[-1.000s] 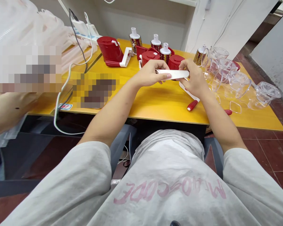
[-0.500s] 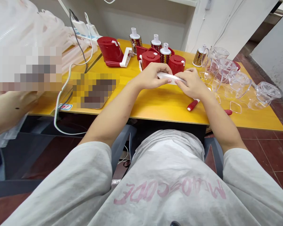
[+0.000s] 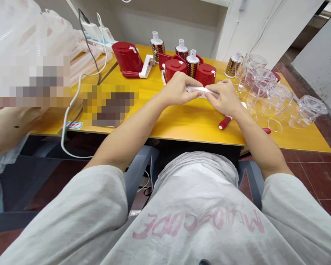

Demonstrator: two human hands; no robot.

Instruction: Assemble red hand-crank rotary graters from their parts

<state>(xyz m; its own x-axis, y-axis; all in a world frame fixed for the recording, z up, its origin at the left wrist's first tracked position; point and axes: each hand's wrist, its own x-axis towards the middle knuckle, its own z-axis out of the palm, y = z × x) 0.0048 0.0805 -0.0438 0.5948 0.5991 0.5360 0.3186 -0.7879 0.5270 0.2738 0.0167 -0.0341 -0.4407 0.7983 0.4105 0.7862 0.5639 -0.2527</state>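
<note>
Above the yellow table, my left hand (image 3: 180, 89) pinches one end of a white plastic bar (image 3: 200, 89) between thumb and fingers. The other end is gripped by my right hand (image 3: 224, 96), thumb underneath. My fingers cover both ends of the bar. Just below my right hand lies a red crank handle (image 3: 225, 123) with a white part running under the wrist. Beyond my hands stand two red plastic housings (image 3: 175, 68) (image 3: 206, 74) and several metal grater drums (image 3: 192, 67) with white stems.
Several clear plastic hoppers (image 3: 281, 96) crowd the right side of the table (image 3: 182, 127). Another red housing (image 3: 127, 58) with a white-armed crank stands back left. A white cable (image 3: 68, 110) hangs over the front edge, near another person's arm (image 3: 11, 127) and plastic bags (image 3: 22, 29).
The white bar has tilted slightly between my fingers, with both hands keeping hold of it. The view has shifted a little; the things on the table stay put.
</note>
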